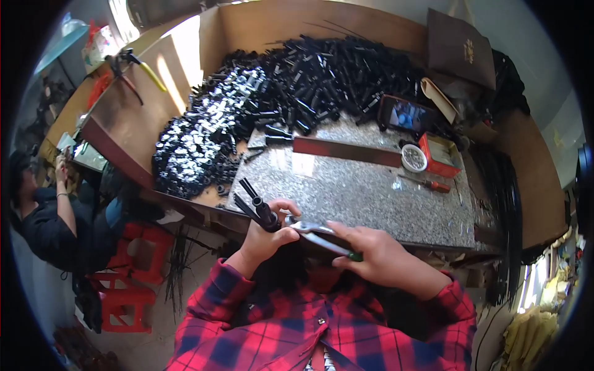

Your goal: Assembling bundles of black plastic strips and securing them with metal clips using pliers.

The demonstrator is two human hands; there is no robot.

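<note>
In front of my chest, at the near edge of a grey stone slab (346,198), my left hand (258,242) is closed around a black tubular part (265,214) with thin black prongs pointing up and away. My right hand (380,253) grips a pair of pliers (318,236) with a silver head and a green handle end. The pliers' jaws are beside my left thumb and fingers, close to the black part. Whether the jaws bite on anything is too small to tell.
Black tubular parts (334,68) and small shiny pieces (201,133) heap behind and left. On the slab are a brown bar (346,153), a white cup (413,158), a red box (440,154), a screwdriver (436,185) and a phone (405,115). Another person (46,210) sits far left.
</note>
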